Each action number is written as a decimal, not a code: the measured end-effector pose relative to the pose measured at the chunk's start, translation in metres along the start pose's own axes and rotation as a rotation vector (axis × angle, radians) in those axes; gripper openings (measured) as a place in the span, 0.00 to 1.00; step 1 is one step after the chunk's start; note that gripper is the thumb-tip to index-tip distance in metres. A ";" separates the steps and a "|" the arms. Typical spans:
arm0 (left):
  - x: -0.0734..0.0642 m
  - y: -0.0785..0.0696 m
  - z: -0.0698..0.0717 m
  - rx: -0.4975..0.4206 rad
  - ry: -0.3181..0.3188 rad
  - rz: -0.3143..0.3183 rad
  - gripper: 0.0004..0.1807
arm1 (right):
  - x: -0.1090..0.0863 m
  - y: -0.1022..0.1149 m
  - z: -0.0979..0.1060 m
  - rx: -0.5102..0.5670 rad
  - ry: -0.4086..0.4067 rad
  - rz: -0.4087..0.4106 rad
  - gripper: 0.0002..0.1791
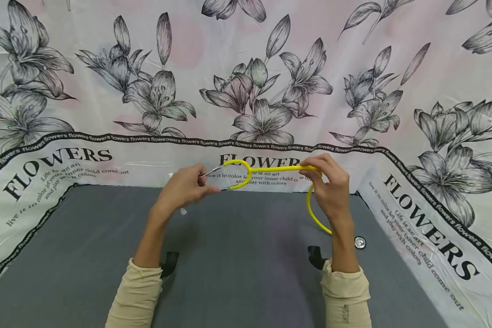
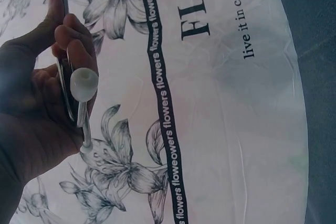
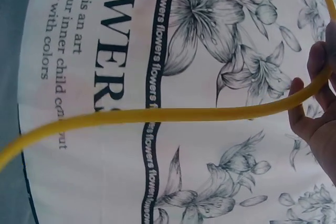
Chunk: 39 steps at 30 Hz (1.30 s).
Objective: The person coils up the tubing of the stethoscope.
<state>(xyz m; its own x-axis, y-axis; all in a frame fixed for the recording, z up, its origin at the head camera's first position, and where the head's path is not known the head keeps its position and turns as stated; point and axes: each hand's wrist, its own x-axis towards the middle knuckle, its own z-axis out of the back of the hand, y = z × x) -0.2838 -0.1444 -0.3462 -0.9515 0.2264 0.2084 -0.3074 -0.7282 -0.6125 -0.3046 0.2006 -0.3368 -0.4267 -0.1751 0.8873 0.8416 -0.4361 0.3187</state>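
Observation:
A stethoscope with yellow tubing (image 1: 276,168) is stretched sideways between the two hands, above the grey table. My left hand (image 1: 184,186) grips its metal ear tubes near the yellow fork. In the left wrist view a white eartip (image 2: 84,84) sticks out beside the curled fingers. My right hand (image 1: 330,182) pinches the tubing between thumb and fingers, some way right of the fork. From there the tube (image 3: 210,114) hangs in a curve, passing behind the right wrist. The round silver chest piece (image 1: 360,242) shows low, just right of that wrist.
The grey tabletop (image 1: 238,264) spreads beneath both arms. Behind it and along its sides runs a white cloth (image 1: 180,159) printed with flowers and lettering. Black straps (image 1: 316,258) show at both sleeve cuffs.

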 end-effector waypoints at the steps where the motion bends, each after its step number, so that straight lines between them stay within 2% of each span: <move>1: 0.000 -0.001 -0.001 0.007 0.009 0.002 0.22 | 0.000 0.001 0.001 -0.011 0.001 0.006 0.13; 3: 0.000 -0.003 -0.002 0.031 0.015 0.003 0.22 | 0.000 0.004 0.001 -0.033 0.025 0.027 0.13; 6: 0.000 -0.005 -0.003 0.078 -0.001 0.000 0.23 | 0.001 0.009 0.001 -0.048 0.108 0.057 0.11; 10: 0.000 -0.008 -0.005 0.118 -0.010 -0.028 0.23 | 0.000 0.018 -0.005 -0.011 0.230 0.065 0.11; 16: 0.001 -0.015 -0.013 0.160 -0.008 -0.078 0.22 | -0.002 0.029 -0.031 0.077 0.328 0.088 0.12; 19: 0.001 -0.021 -0.017 0.148 0.016 -0.108 0.22 | -0.005 0.034 -0.047 0.082 0.353 0.073 0.09; 23: -0.001 -0.028 -0.021 0.056 0.092 -0.159 0.23 | -0.010 0.042 -0.064 0.054 0.387 -0.009 0.05; 27: -0.001 -0.033 -0.026 -0.033 0.149 -0.162 0.25 | -0.013 0.045 -0.073 -0.015 0.379 -0.084 0.04; 31: -0.001 -0.036 -0.027 -0.044 0.159 -0.134 0.23 | -0.016 0.048 -0.081 -0.115 0.322 -0.086 0.04; 35: -0.001 -0.038 -0.027 -0.011 0.131 -0.146 0.18 | -0.017 0.050 -0.088 -0.237 0.259 -0.033 0.05; 39: -0.004 -0.038 -0.027 0.037 0.075 -0.181 0.16 | -0.018 0.052 -0.093 -0.281 0.222 -0.003 0.05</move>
<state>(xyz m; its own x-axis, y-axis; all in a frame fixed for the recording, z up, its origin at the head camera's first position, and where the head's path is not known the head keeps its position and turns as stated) -0.2692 -0.1002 -0.3445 -0.8796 0.4023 0.2538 -0.4739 -0.6943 -0.5417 -0.2841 0.0989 -0.3670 -0.5162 -0.3478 0.7827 0.7297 -0.6570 0.1893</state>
